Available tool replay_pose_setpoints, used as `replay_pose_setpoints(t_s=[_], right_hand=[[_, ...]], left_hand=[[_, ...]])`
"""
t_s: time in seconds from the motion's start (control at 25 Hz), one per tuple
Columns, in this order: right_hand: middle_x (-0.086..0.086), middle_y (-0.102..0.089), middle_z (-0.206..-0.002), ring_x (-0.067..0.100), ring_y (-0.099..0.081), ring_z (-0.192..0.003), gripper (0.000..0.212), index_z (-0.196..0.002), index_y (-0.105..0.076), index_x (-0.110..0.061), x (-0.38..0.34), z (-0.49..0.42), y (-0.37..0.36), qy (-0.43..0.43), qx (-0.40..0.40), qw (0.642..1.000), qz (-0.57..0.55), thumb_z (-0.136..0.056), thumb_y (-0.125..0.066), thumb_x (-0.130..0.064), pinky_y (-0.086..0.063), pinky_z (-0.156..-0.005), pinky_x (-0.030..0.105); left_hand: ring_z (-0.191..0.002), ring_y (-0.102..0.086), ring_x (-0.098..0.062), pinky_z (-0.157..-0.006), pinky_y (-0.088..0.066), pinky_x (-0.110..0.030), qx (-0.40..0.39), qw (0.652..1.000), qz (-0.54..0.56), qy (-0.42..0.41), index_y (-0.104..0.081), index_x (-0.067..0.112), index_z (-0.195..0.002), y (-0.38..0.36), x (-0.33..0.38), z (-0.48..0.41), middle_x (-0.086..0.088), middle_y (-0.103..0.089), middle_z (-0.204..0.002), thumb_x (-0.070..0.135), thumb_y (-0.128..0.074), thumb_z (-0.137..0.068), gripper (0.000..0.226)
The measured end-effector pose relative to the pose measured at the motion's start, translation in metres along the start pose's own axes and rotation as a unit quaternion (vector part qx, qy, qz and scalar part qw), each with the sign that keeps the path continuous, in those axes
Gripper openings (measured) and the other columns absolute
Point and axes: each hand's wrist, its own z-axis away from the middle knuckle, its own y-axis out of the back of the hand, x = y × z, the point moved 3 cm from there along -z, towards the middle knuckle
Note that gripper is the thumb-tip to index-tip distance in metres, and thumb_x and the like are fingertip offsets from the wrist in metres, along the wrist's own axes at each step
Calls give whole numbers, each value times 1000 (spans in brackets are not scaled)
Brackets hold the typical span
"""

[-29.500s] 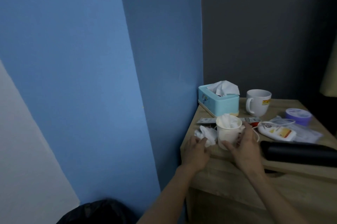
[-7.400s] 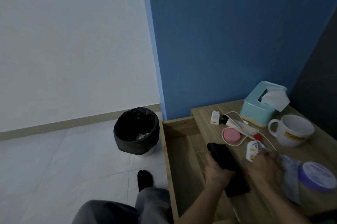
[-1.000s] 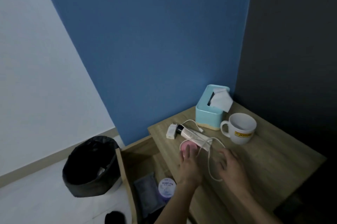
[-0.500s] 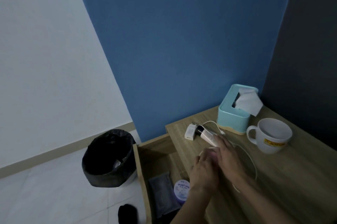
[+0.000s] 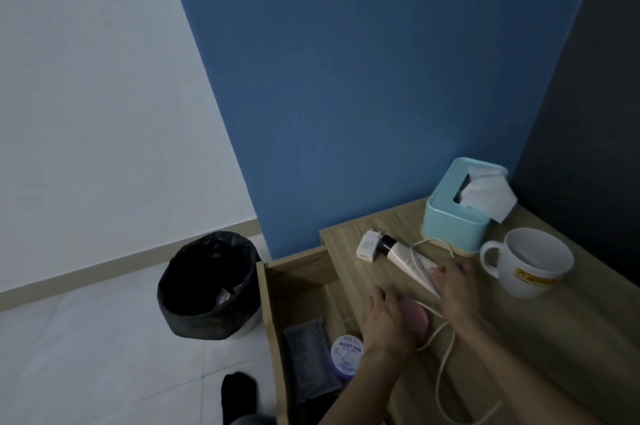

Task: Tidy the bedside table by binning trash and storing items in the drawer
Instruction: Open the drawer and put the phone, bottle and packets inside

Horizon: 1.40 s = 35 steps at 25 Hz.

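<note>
Left hand (image 5: 388, 324): lower centre of the frame, fingers curled round a pink case (image 5: 415, 319) at the left edge of the bedside table (image 5: 571, 338).
Right hand (image 5: 453, 286): just right of and above the left, lying over the flat end of a white tube (image 5: 405, 258) and a white cable (image 5: 441, 372). Blur hides whether the fingers pinch or only press.
Hand spacing: apart but near; the cable runs between them.
Cable path: loops near the tissue box (image 5: 450, 220), crosses the tube, passes beside the pink case and trails to the bottom edge. Its ends are not visible.
Charger plug (image 5: 369, 244): touching the dark cap of the tube, centre of the frame.
Drawer (image 5: 301, 296): open, left of the tabletop, directly below the left hand. It holds a purple jar (image 5: 347, 352) and a grey packet (image 5: 308, 359).
Bin (image 5: 194, 303): on the floor, lower left, apart from the drawer.
Risk 1, snag: the cable lies against the pink case. Lowering the case may drag the loop over the edge and pull the tube with it.
Risk 2, knock: the mug (image 5: 530, 267) stands just right of the right hand. A sideways gather of the cable may tip it.
Risk 3, crowding: the jar sits beneath the left hand. A dropped case may land on it rather than on bare drawer floor.
</note>
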Motion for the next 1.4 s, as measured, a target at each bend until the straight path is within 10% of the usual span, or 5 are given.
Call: replay_pose_setpoints(t_s=[0.2, 0.8, 0.92, 1.2, 1.4], right_hand=[[16, -42, -137, 32, -40, -119, 49, -129, -43, -13, 6, 2, 5, 8, 1, 990, 144, -85, -56, -32, -37, -93, 36], [32, -57, -104, 27, -53, -70, 2, -85, -54, -1, 12, 40, 11, -135, -137, 934, -300, -87, -55, -2, -40, -57, 31], [21, -53, -112, 32, -53, -96, 30, -116, -51, 5, 16, 35, 11, -118, -162, 936, -289, -87, -54, -2, -43, -74, 32], [11, -54, -95, 28, -50, -86, 16, -101, -60, -3, -6, 57, 49, -67, 108, 971, -203, -87, -51, -5, -38, -75, 37], [5, -66, -76, 16, -62, -69, 14, -75, -63, -22, -90, 77, 20, 92, -166, 918, -347, -83, -63, -10, -49, -63, 22]], left_hand=[[-124, -46, -24, -103, -43, -37, -8, 996, 87, 4, -37, 26, -129, 1, 0, 4, -4, -45, -135, 23, -71, -78, 61], [-84, -64, -15, -66, -50, -19, -80, 868, 490, 15, -61, 6, -117, 29, 12, 10, -6, -68, -96, 27, -64, -84, 40], [-75, -62, -9, -55, -47, -13, -47, 874, 483, 26, -62, 7, -116, 35, 14, 15, -8, -69, -98, 23, -64, -87, 34], [-73, -59, -8, -55, -45, -13, 92, 856, 509, 16, -62, 12, -110, 89, 1, 25, -3, -68, -93, 17, -66, -84, 26], [-77, -61, -20, -66, -52, -31, 46, 845, 532, 25, -66, 14, -93, 110, -24, 33, -8, -68, -86, 12, -65, -82, 11]])
